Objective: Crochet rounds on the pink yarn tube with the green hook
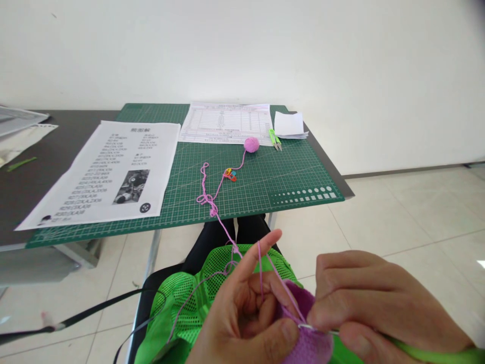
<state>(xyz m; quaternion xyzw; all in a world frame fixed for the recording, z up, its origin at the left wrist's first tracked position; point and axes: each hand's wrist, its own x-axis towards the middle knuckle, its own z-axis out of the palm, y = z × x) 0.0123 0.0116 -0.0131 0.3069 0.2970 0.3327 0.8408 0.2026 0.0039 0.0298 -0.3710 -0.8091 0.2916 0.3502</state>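
White wall is filling the background behind a green cutting mat [250,194], which is sitting well beyond both hands. Left hand [250,313] is pinching the purple crocheted piece [310,349] between the two grips, its index finger sticking up and carrying the working yarn [282,280]. Right hand [364,298] is gripping a slim hook [306,326] pencil-thin style, tip resting just beside the left thumb. Can't tell if it's catching a loop, too small. For even stitches, I'd say you're wanting that finger tensioning gently and the pinch sitting close to the hook. Also, the tangled yarn [207,198] is lying ahead of the left hand, so it's probably worth loosening before it's snagging your tension.
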